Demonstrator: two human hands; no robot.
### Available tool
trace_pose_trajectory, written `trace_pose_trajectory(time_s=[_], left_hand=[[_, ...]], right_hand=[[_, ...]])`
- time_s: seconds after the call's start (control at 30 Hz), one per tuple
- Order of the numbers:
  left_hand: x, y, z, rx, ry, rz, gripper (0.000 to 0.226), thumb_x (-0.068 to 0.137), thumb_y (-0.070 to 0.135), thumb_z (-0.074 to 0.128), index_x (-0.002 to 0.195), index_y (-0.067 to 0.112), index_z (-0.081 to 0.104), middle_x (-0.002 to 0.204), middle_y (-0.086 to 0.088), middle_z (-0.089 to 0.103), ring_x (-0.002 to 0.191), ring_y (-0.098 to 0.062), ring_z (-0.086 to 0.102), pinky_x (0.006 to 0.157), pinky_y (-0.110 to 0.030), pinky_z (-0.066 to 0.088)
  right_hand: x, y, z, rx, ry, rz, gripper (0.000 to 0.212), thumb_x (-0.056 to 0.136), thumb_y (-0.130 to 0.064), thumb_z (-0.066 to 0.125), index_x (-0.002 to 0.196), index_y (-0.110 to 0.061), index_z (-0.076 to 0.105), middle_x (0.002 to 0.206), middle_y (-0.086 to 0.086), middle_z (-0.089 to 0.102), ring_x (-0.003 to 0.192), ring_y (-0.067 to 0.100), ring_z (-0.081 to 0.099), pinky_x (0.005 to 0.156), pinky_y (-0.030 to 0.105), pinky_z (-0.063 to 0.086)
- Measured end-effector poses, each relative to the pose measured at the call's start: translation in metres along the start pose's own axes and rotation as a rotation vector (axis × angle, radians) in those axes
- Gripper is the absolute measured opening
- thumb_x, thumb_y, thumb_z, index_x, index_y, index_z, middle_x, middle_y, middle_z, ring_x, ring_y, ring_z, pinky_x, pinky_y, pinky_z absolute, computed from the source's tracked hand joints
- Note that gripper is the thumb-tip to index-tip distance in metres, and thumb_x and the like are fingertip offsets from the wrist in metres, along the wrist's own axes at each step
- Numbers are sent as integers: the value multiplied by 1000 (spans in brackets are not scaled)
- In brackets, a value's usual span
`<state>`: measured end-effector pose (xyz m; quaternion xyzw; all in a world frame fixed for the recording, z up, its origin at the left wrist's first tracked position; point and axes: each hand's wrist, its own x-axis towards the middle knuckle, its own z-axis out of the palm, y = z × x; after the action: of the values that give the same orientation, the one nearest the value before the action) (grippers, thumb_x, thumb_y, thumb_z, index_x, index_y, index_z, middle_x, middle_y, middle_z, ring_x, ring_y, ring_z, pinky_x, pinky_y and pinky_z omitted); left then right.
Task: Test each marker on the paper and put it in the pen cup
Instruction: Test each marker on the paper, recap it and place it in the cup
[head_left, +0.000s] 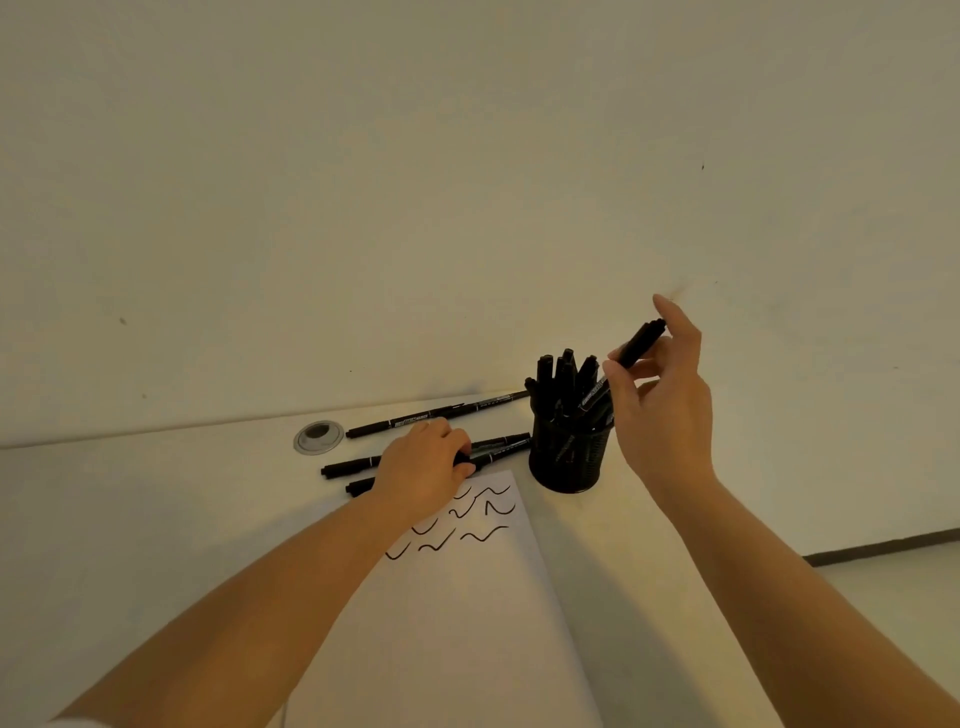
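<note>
A black mesh pen cup (569, 460) stands on the white table, holding several black markers (563, 371). My right hand (662, 410) pinches a black marker (640, 344) just above the cup's right side, its lower end slanting down among the others. My left hand (428, 467) grips a black marker (498, 453) that lies on the table at the top edge of the white paper (467, 613). The paper bears several black squiggles (483, 535). Further markers lie on the table: one (353, 466) beside my left hand and two (405, 421) end to end farther back.
A round metal cable grommet (318, 435) is set in the table to the left of the markers. The wall rises right behind the table's far edge. The table's right edge runs past my right forearm, with floor beyond.
</note>
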<state>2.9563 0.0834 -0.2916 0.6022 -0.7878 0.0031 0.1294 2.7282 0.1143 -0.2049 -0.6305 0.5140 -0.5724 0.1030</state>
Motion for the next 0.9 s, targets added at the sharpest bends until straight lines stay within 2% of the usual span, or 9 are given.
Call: trace_pose_trajectory(time_s=[0.1,0.23,0.4,0.5,0.57,0.7,0.83,0.9], left_hand=[[4,3,1,1,2,-25,27,91,41,47,110,24,55,106,2,52,101,-17,47,69,-28,39],[8,9,2,16,-31,-18,29,92,41,46,111,23,56,106,0,54,100,-18,49,71,-32,43],[9,12,4,114,-50,24,31,93,40,43,116,22,54,108,-2,56,100,-21,51,66,-31,38],[8,12,7,102,-24,19,30,93,37,42,115,20,53,110,-1,54,99,-19,51,68,-31,40],[5,11,9,43,15,-12,28,94,36,42,113,20,53,109,1,54,99,-17,51,70,-30,42],[-1,5,5,-52,111,-106,22,95,32,40,106,20,55,104,2,56,89,-13,50,69,-28,43],[-12,-3,-6,-113,120,-218,18,97,31,37,103,19,49,83,2,58,70,-15,51,59,-29,40],[-22,-4,-13,-197,102,-269,18,97,31,36,103,19,48,77,3,57,66,-16,53,56,-30,40]], right_hand=[[-3,8,4,-65,-47,-19,61,88,-16,57,130,-44,23,87,-13,59,73,3,59,60,18,43],[-8,15,12,-119,-101,-36,51,87,-16,58,128,-36,34,94,-2,59,82,12,56,72,25,43],[-12,18,19,-293,-124,-94,41,84,-19,63,122,-25,49,91,-6,44,80,17,48,72,26,37],[-15,19,21,-342,-121,-142,38,81,-17,67,117,-18,56,88,-7,41,81,22,51,72,27,37],[-17,19,21,-349,-91,-181,37,78,-14,70,114,-14,58,86,-5,46,79,24,53,70,28,39],[-22,21,21,-418,-87,-351,33,73,-8,74,104,-8,63,88,5,67,80,29,58,66,36,50],[-23,24,22,-471,-85,-401,33,73,-7,74,105,-6,64,93,8,68,82,32,59,66,42,52],[-26,21,22,-498,-49,-383,33,76,-10,71,108,-6,64,99,9,67,91,32,57,71,43,51]])
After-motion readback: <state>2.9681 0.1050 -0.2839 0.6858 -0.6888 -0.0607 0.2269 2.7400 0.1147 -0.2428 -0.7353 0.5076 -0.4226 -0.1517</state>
